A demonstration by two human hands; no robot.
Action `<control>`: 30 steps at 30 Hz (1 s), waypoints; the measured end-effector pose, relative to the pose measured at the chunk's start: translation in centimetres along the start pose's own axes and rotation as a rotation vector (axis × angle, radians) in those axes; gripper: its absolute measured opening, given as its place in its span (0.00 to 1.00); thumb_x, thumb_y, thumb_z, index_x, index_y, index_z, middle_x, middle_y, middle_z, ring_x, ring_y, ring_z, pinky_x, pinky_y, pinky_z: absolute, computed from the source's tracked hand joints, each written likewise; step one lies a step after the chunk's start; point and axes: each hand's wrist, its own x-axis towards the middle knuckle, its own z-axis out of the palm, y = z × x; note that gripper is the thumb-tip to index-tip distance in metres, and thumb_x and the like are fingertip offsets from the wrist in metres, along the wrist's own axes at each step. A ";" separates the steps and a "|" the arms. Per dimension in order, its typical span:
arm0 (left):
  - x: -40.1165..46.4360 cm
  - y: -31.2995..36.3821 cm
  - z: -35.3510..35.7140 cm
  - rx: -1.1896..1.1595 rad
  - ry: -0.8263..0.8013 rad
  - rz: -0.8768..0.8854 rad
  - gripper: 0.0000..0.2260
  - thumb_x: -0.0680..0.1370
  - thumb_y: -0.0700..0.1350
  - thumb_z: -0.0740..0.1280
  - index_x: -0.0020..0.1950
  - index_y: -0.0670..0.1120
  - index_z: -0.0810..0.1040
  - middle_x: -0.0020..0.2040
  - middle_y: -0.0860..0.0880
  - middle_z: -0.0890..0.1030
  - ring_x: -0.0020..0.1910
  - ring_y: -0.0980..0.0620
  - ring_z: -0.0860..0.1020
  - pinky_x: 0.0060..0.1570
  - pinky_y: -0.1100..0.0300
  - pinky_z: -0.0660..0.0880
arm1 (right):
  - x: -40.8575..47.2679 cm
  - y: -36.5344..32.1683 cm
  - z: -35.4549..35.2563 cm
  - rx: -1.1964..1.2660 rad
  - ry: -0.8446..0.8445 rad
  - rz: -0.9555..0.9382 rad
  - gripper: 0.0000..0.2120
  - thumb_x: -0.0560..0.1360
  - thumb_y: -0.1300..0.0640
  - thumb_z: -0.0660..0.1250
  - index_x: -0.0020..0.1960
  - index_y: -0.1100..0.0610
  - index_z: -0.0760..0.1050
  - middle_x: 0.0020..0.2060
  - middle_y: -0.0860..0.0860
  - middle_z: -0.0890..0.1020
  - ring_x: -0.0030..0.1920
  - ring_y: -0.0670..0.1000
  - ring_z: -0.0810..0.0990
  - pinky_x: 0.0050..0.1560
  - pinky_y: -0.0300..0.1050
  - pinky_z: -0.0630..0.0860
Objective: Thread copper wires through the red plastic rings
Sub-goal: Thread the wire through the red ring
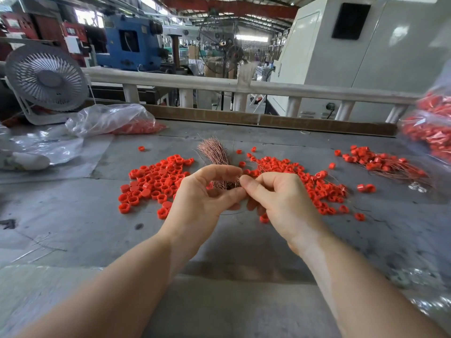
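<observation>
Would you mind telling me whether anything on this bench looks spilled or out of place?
Mostly orderly. A few red rings lie strayed from the piles, and thin loose wires are scattered at the table's near-left.

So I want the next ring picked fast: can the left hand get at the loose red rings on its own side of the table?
Probably not yet: the left hand holds the copper wire bundle. Otherwise the pile of red rings lies beside it, uncovered.
</observation>
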 end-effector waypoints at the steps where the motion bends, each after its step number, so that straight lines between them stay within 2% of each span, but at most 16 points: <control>1: 0.0 0.0 -0.1 0.003 -0.003 -0.001 0.11 0.70 0.34 0.71 0.46 0.48 0.80 0.41 0.53 0.84 0.36 0.56 0.81 0.36 0.67 0.76 | 0.0 0.0 0.0 0.017 -0.011 0.001 0.18 0.75 0.49 0.66 0.28 0.55 0.75 0.23 0.49 0.76 0.25 0.44 0.71 0.28 0.37 0.67; 5: 0.0 0.0 -0.2 0.011 -0.034 0.009 0.10 0.70 0.34 0.71 0.46 0.46 0.81 0.37 0.51 0.84 0.36 0.58 0.80 0.36 0.67 0.76 | 0.0 -0.1 0.0 0.107 -0.073 0.038 0.19 0.76 0.52 0.65 0.27 0.52 0.74 0.24 0.48 0.73 0.26 0.43 0.70 0.26 0.33 0.65; 10: 0.0 0.0 -0.3 -0.006 -0.047 0.019 0.09 0.70 0.33 0.71 0.46 0.45 0.80 0.34 0.51 0.83 0.34 0.58 0.79 0.34 0.68 0.74 | -0.1 -0.1 0.1 0.283 -0.154 0.144 0.16 0.75 0.51 0.65 0.31 0.56 0.75 0.24 0.47 0.75 0.24 0.42 0.70 0.22 0.32 0.63; 14: -0.1 0.0 -0.4 -0.037 -0.077 0.004 0.08 0.69 0.37 0.71 0.46 0.46 0.80 0.35 0.52 0.84 0.35 0.58 0.81 0.33 0.68 0.74 | -0.1 0.0 0.1 0.339 -0.127 0.159 0.16 0.66 0.44 0.67 0.30 0.57 0.77 0.24 0.48 0.75 0.24 0.43 0.68 0.21 0.32 0.61; 17: -0.1 0.1 -0.4 -0.067 -0.092 -0.010 0.10 0.65 0.44 0.71 0.45 0.48 0.81 0.37 0.52 0.84 0.37 0.57 0.81 0.33 0.68 0.74 | 0.0 0.0 0.1 0.351 -0.109 0.151 0.16 0.64 0.43 0.67 0.28 0.55 0.78 0.23 0.49 0.74 0.23 0.42 0.67 0.22 0.33 0.60; 22: -0.1 0.1 -0.4 -0.057 -0.103 -0.004 0.10 0.65 0.43 0.71 0.46 0.48 0.81 0.37 0.52 0.84 0.35 0.59 0.79 0.33 0.67 0.75 | -0.1 -0.1 0.0 0.380 -0.098 0.111 0.14 0.65 0.47 0.67 0.29 0.57 0.77 0.23 0.48 0.73 0.23 0.41 0.68 0.22 0.31 0.62; 26: -0.1 0.0 -0.5 -0.029 -0.097 -0.013 0.08 0.70 0.37 0.71 0.47 0.47 0.81 0.38 0.52 0.84 0.36 0.58 0.80 0.33 0.67 0.75 | -0.1 0.1 0.2 0.355 -0.066 0.113 0.16 0.74 0.52 0.66 0.28 0.55 0.77 0.24 0.48 0.74 0.24 0.41 0.67 0.23 0.31 0.63; 30: 0.0 0.0 -0.6 -0.080 -0.072 -0.052 0.09 0.74 0.34 0.67 0.46 0.47 0.82 0.37 0.50 0.83 0.33 0.56 0.78 0.31 0.66 0.74 | 0.0 0.2 0.5 0.319 -0.083 0.111 0.17 0.75 0.48 0.64 0.31 0.55 0.77 0.27 0.52 0.72 0.25 0.43 0.64 0.23 0.35 0.59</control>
